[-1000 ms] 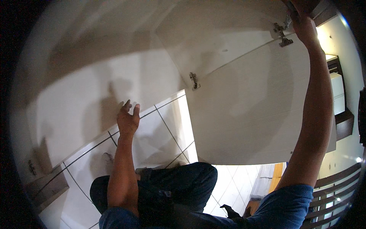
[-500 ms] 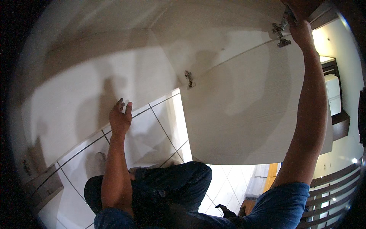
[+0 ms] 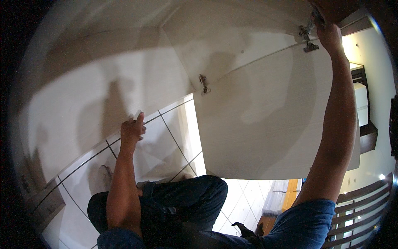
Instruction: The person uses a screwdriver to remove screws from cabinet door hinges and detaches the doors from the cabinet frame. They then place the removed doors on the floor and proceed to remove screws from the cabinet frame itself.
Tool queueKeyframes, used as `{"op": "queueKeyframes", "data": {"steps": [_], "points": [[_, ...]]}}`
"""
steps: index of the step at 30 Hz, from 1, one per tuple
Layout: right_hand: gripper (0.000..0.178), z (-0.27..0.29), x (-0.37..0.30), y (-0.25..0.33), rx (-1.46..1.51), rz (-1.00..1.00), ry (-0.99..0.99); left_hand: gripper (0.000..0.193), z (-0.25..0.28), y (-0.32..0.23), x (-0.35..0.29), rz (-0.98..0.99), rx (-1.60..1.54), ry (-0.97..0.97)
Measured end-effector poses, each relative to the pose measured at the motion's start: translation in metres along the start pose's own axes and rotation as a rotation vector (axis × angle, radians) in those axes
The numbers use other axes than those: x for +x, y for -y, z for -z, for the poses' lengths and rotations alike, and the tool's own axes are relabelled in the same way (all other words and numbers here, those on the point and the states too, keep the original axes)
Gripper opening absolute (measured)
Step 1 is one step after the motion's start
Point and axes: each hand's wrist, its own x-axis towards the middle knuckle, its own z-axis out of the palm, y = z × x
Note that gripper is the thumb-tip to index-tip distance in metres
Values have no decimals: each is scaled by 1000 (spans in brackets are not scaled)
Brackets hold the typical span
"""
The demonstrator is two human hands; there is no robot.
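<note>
Nearest my head camera I see the wearer's dark blue trousers (image 3: 182, 197) folded in a crouch over the glossy white floor tiles (image 3: 159, 145) with dark grout lines. Just ahead, the left hand (image 3: 132, 129) is at the front edge of the pale, wood-grained cabinet board (image 3: 83, 99), fingers partly curled and thumb raised; I can't tell whether it grips that edge or only hovers over it. To the right, the flat off-white cabinet door (image 3: 261, 124) stands swung open, joined to the cabinet by a lower-left metal hinge (image 3: 204, 84) and an upper-right metal hinge (image 3: 307, 39). As far along as I can judge, the door is hung on both hinges and open; what work is left, I can't make out. Beyond the farther hinge, the right hand (image 3: 330, 35) reaches up beside a small greyish object (image 3: 314, 18), its fingers too dark for me to say whether they grasp it. Farthest off, dark curved slats (image 3: 367, 203) stand by a pale yellowish wall (image 3: 365, 159).
</note>
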Motion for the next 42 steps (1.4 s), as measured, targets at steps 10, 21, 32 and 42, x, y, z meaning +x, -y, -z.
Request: {"op": "queueKeyframes", "data": {"steps": [10, 21, 32, 42], "points": [[40, -1, -1, 0, 88, -83, 27, 112, 2, 39, 15, 31, -805, -33], [41, -3, 1, 1, 85, 5, -36, 106, 3, 28, 11, 44, -866, -99], [41, -4, 2, -7, 47, -96, 60, 108, 5, 30, 13, 31, -853, -88], [40, 2, 0, 24, 163, -88, -43, 114, 7, 26, 10, 48, -830, -124]]}}
